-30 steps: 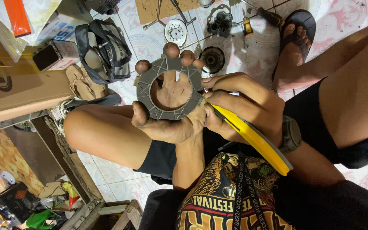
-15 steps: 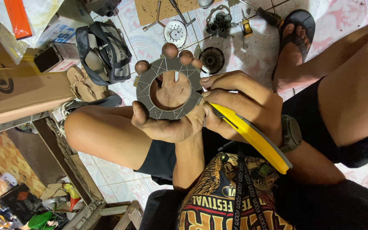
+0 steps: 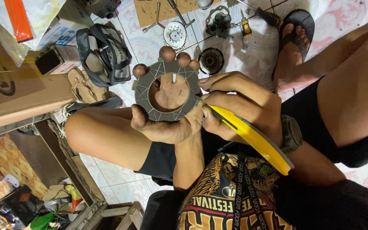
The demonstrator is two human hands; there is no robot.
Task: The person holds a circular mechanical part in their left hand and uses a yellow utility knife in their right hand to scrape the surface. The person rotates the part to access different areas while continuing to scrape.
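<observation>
Not much has changed since a second ago. My left hand (image 3: 167, 119) still cups the grey ring (image 3: 168, 90), and my right hand (image 3: 239, 106) still grips the yellow knife (image 3: 252, 138). Both sit in the same spot over my lap.

My left fingers are curled around the ring. The fingertips (image 3: 167, 53) peek over its far edge and my thumb presses its near edge. The ring is flat against my palm, with its face up at me. I can see my palm through the round hole. The ring is round, so it has no long side.

My right hand is closed tight on the knife. The knife is long. Its front end points at the right edge of the ring and seems to touch it there. Its back end points down to the right, over my wrist and watch (image 3: 291, 134).

My knees are close on both sides, so there is little room to the left or right. Past the ring, on the floor, lie metal parts (image 3: 211, 60), a bag (image 3: 103, 53) and a box (image 3: 18, 96). They are well apart from my hands. My foot in a sandal (image 3: 297, 32) is up on the right.
</observation>
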